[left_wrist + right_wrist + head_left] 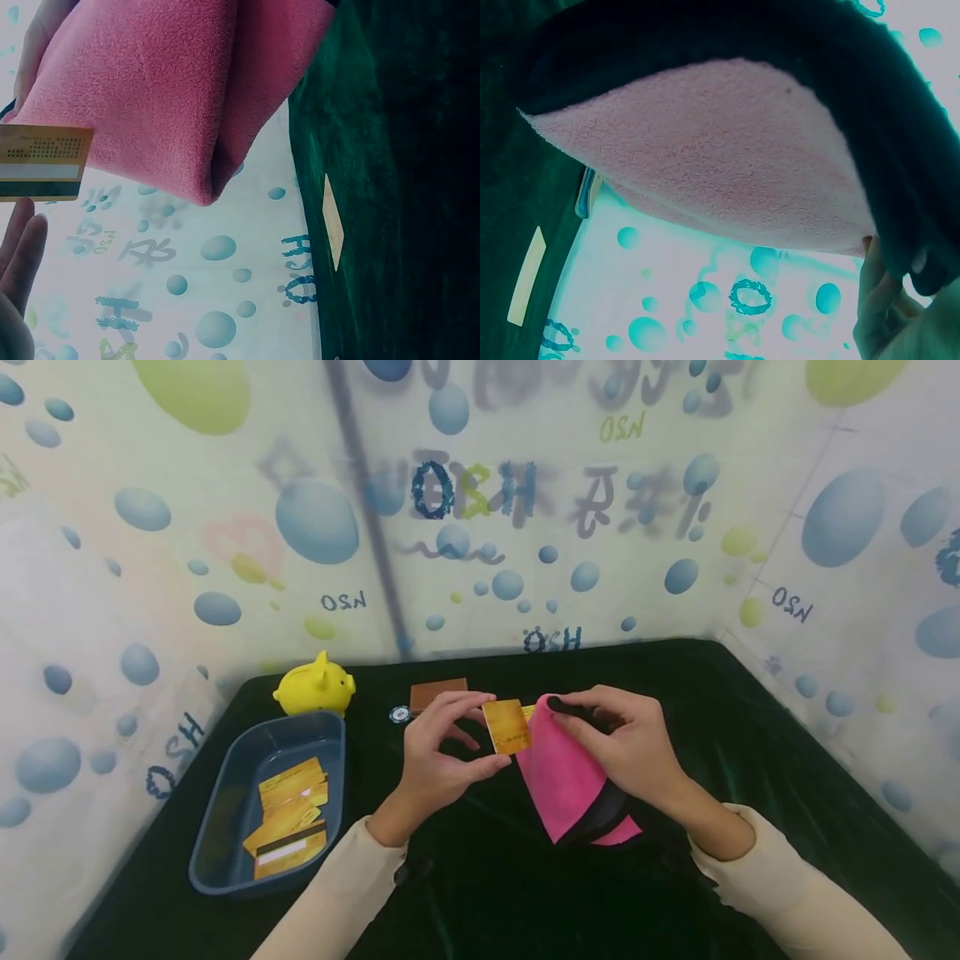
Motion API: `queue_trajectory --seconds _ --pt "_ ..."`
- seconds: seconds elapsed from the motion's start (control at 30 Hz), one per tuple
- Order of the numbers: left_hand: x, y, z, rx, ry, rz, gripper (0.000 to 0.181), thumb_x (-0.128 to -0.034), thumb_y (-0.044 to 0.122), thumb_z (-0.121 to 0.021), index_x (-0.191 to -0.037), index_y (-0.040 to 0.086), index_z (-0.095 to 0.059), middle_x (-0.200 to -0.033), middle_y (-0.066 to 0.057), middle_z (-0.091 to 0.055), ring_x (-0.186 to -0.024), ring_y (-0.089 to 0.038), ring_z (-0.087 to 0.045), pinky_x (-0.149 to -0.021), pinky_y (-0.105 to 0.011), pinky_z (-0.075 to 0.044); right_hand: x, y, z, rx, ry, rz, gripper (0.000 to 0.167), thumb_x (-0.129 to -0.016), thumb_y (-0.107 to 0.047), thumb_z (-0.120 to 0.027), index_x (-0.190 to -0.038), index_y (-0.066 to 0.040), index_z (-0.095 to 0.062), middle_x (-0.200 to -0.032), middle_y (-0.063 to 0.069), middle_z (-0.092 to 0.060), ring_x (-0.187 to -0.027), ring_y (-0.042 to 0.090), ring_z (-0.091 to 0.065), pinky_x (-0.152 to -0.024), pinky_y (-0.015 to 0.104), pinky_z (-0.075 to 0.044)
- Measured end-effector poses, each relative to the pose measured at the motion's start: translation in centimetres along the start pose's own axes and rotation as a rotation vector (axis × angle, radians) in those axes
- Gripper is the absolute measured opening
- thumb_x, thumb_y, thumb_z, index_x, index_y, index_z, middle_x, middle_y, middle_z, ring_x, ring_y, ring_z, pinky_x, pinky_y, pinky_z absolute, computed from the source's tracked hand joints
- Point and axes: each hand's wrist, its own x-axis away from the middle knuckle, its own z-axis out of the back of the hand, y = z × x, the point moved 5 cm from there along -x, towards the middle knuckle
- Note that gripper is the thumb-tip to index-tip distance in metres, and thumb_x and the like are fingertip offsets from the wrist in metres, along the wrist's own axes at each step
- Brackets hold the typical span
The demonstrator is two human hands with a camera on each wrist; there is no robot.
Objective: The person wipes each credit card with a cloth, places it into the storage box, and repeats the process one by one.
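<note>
Between the thumb and fingers of my left hand (438, 752) is a gold bank card (507, 727); the left wrist view shows the card's back (45, 161), with a white strip and a dark stripe. My right hand (633, 739) pinches a pink plush cloth (558, 772) by its black edging, and the cloth hangs in folds just right of the card. In the right wrist view, the pink side (720, 157) fills much of the picture and hides most of the right hand. Behind the cloth, a bit of another yellow card (528, 712) shows.
A blue tray (213, 827) with several gold cards (288, 827) stands at the left. A yellow piggy bank (311, 687) is behind it. Farther back lie a brown wallet-like item (438, 689) and a poker chip (400, 714). Dark green cloth (525, 902) covers the table.
</note>
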Motion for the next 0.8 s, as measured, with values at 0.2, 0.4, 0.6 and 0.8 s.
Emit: queue_trajectory --seconds 0.2,0.4,0.6,0.8 --pt "0.2 -0.2 -0.4 -0.010 -0.023 0.017 0.061 -0.0859 0.048 -0.073 -0.118 -0.002 -0.064 -0.112 -0.017 -0.065 -0.088 -0.025 -0.068 -0.060 -0.027 -0.059 -0.1 -0.5 -0.2 -0.004 0.020 0.041 0.030 -0.078 0.010 -0.078 -0.105 -0.003 -0.075 -0.087 0.003 -0.073 -0.057 0.008 -0.053 -0.050 0.022 -0.049" --pt "0.2 -0.1 -0.8 -0.031 -0.033 0.021 0.062 -0.0856 0.048 -0.073 -0.120 -0.002 -0.064 -0.113 -0.017 -0.065 -0.096 -0.027 -0.066 -0.066 -0.039 -0.062 -0.2 -1.0 -0.9 -0.013 0.017 0.095 0.031 -0.076 0.010 -0.079 -0.104 -0.003 -0.075 -0.084 0.003 -0.072 -0.057 0.008 -0.050 -0.048 0.020 -0.045" --pt "0.2 0.1 -0.7 -0.021 -0.028 0.028 0.062 -0.0859 0.046 -0.073 -0.120 -0.004 -0.063 -0.115 -0.018 -0.063 -0.098 -0.028 -0.066 -0.064 -0.036 -0.061 -0.2 -1.5 -1.7 -0.012 0.003 0.153 0.032 -0.076 0.009 -0.079 -0.105 -0.003 -0.075 -0.082 0.004 -0.071 -0.059 0.009 -0.050 -0.049 0.019 -0.044" --pt "0.2 0.1 -1.0 -0.010 -0.025 0.036 0.063 -0.0858 0.046 -0.072 -0.122 -0.004 -0.061 -0.115 -0.018 -0.061 -0.097 -0.028 -0.067 -0.063 -0.032 -0.061 -0.3 -2.1 -2.2 -0.013 -0.004 0.193 0.033 -0.075 0.009 -0.079 -0.105 -0.003 -0.075 -0.088 0.007 -0.073 -0.063 0.008 -0.053 -0.052 0.018 -0.045"
